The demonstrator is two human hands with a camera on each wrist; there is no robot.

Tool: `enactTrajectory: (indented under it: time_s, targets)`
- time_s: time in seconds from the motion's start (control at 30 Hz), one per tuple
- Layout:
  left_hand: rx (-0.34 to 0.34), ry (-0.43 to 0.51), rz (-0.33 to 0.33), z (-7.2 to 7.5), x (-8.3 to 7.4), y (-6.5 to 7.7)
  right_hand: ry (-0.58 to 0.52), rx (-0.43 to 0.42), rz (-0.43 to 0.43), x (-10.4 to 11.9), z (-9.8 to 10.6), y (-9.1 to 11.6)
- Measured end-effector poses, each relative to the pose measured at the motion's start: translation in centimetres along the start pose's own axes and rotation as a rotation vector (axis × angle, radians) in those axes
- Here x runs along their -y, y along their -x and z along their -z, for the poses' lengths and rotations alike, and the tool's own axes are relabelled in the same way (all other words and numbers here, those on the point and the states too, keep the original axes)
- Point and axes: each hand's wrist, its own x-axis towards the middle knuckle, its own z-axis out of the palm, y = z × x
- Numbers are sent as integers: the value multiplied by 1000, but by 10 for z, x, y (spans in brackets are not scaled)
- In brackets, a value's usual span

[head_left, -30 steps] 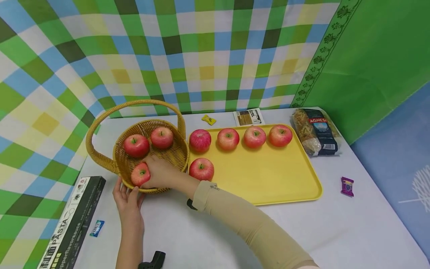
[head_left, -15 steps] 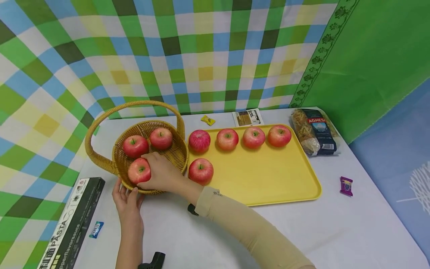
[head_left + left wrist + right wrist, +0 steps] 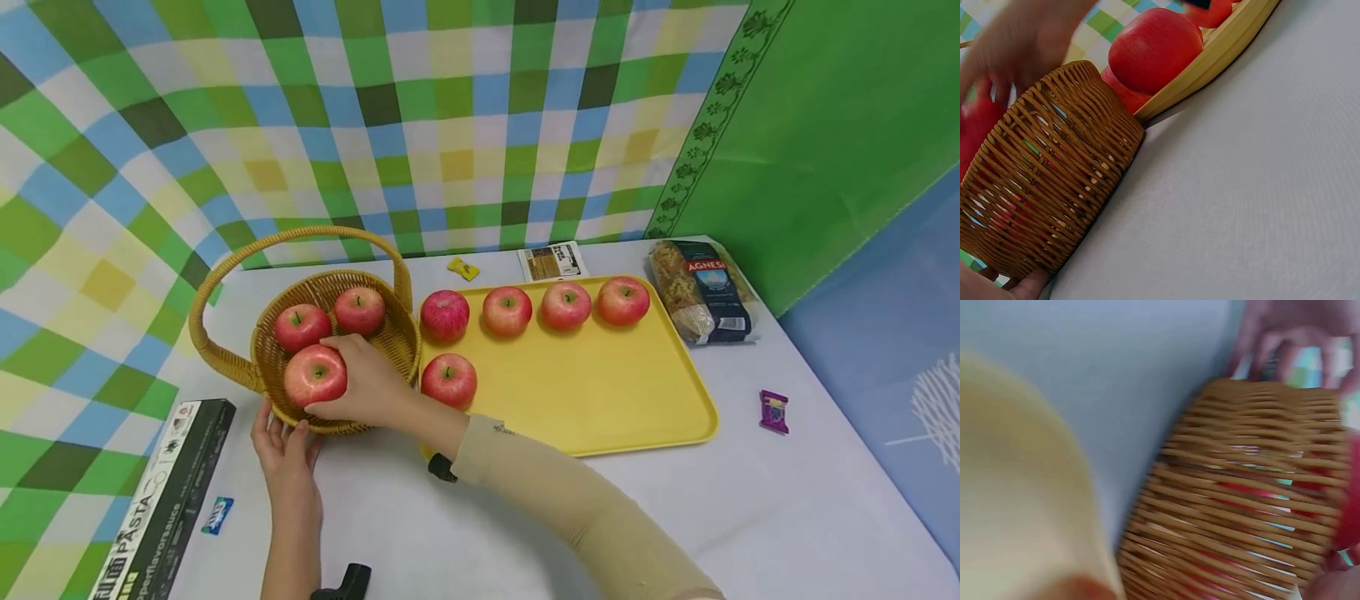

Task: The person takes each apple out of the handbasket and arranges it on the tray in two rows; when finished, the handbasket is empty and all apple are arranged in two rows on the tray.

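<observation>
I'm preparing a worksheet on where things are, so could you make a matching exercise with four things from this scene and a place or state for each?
1. Right hand
2. Left hand
3. Purple packet
4. Yellow tray

A. Lies right of the tray
B. Touches the outside of the basket
C. Holds five apples
D. Grips an apple

Pairs: 1-D, 2-B, 3-A, 4-C

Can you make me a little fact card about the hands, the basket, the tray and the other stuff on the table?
Right hand: holds an apple in or just over the basket
Left hand: touches the basket's near side
Inside basket: two more apples
Tray: yellow, five apples, four along the back, one in front at the left
Also on table: bag, long box, yellow candy, blue candy, purple candy, flat packet
</observation>
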Motion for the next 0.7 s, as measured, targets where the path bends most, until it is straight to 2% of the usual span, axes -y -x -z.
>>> enactTrajectory:
  time_s: [0.1, 0.23, 0.37, 0.53, 0.7]
  targets:
    - [-2, -6, -3, 0, -2, 0, -59, -4, 38, 12, 16, 13]
    - [-9, -11, -15, 1, -4, -1, -86, -40, 84, 25, 41, 31]
    - [-9, -13, -14, 3, -3, 0, -106, -69, 69, 28, 62, 49]
    - [3, -26, -19, 3, 0, 1, -122, -92, -3, 16, 90, 72]
    - [16, -22, -21, 1, 0, 2, -129, -150, -52, -11, 116, 99]
